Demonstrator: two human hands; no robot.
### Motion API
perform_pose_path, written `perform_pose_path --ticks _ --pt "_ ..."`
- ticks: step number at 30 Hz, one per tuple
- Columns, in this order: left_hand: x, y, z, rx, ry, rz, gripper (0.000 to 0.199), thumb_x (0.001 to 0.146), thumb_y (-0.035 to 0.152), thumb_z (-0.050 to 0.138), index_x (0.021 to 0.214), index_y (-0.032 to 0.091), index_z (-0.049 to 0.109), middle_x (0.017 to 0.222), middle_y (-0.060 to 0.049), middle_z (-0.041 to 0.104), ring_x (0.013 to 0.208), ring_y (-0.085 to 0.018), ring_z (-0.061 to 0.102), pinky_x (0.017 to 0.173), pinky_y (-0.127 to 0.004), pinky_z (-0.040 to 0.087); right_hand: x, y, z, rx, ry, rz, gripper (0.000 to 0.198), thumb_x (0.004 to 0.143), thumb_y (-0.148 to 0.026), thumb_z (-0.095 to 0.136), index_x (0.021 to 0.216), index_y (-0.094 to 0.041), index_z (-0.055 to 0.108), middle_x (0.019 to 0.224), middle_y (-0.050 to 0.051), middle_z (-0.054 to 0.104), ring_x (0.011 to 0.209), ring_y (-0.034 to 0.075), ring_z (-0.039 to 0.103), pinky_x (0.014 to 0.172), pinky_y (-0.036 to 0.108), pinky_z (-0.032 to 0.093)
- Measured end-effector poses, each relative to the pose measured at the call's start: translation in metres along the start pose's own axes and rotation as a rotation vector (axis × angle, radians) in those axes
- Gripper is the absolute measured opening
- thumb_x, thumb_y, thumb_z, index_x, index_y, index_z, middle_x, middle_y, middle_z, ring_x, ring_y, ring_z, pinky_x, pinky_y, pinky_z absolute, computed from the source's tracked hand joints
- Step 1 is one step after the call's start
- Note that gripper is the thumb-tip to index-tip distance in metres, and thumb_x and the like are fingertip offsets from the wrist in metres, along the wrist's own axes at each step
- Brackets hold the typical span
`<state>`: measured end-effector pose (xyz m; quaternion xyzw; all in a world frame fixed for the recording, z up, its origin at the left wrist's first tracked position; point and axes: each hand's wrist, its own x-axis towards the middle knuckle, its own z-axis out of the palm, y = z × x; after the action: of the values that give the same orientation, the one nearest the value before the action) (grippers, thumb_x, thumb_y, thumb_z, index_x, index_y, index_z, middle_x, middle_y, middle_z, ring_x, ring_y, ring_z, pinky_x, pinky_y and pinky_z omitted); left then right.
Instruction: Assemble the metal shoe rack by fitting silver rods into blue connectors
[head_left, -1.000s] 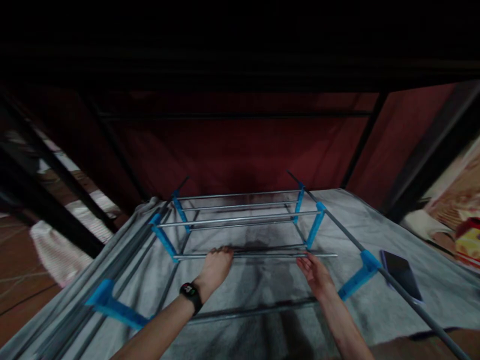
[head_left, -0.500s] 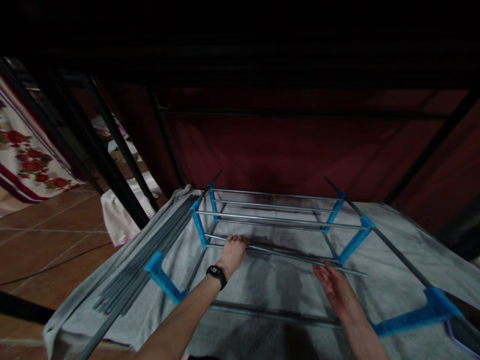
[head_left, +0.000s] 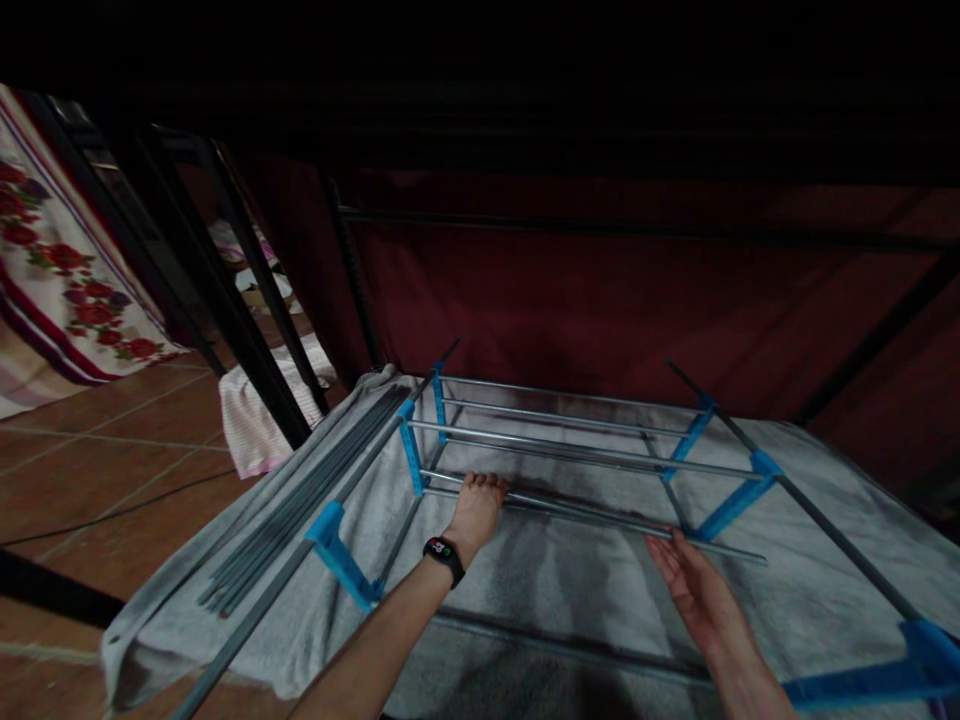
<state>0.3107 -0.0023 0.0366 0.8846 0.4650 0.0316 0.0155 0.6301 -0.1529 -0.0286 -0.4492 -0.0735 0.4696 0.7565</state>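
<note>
A thin grey metal rod [head_left: 577,510] runs slantwise across the inside of a rack frame, its right end sticking out free. My left hand [head_left: 478,512], with a black band on the wrist, is closed over the rod from above, left of its middle. Near the right end, my right hand [head_left: 697,590] holds the same rod from below, palm turned partly up. The rod's left end lies by a blue plastic bracket [head_left: 412,450]. More blue brackets, one at the front left [head_left: 341,560] and one on the right [head_left: 731,505], join the frame's long side tubes and cross rods.
Several loose grey rods [head_left: 300,505] lie bundled on the grey blanket [head_left: 285,625] left of the frame. Dark metal posts [head_left: 259,350] rise at the left, with a floral cloth [head_left: 82,290] beyond. A dark red curtain [head_left: 570,300] hangs behind; a dark surface spans overhead.
The view has turned slightly left, so the frame, rods and hands appear farther right. Both hands keep their hold on the rod, which hardly moves relative to the frame.
</note>
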Motion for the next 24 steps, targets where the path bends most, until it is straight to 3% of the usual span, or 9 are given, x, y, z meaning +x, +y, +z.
perform_pose_path --ticks 14,19,24 --pt "-0.001 -0.003 0.000 -0.017 0.031 -0.030 0.044 0.097 0.005 0.031 0.121 0.012 0.068 0.116 -0.016 0.072 0.110 -0.028 0.065 0.100 -0.044 0.044 0.003 -0.005 0.001 -0.068 -0.019 -0.033 0.027 0.063 -0.033 0.097 0.079 -0.022 0.078 0.090 0.003 0.080 0.088 0.020 0.079 0.083 0.029 0.067" --pt "-0.004 -0.006 0.005 -0.031 0.074 -0.027 0.052 0.093 0.000 0.032 0.131 0.011 0.066 0.120 -0.017 0.071 0.113 -0.029 0.066 0.104 -0.046 0.046 -0.006 0.002 0.013 -0.064 -0.021 -0.086 0.026 0.066 -0.038 0.094 0.075 -0.023 0.074 0.088 0.003 0.078 0.089 0.021 0.077 0.091 0.036 0.064" --pt "0.014 0.006 0.014 -0.308 0.238 0.155 0.062 0.082 -0.002 0.038 0.132 0.021 0.067 0.131 -0.011 0.068 0.122 -0.027 0.064 0.109 -0.047 0.049 -0.010 0.005 0.033 -0.031 -0.055 -0.135 0.026 0.071 -0.043 0.090 0.077 -0.026 0.071 0.089 0.003 0.076 0.086 0.022 0.074 0.094 0.042 0.060"
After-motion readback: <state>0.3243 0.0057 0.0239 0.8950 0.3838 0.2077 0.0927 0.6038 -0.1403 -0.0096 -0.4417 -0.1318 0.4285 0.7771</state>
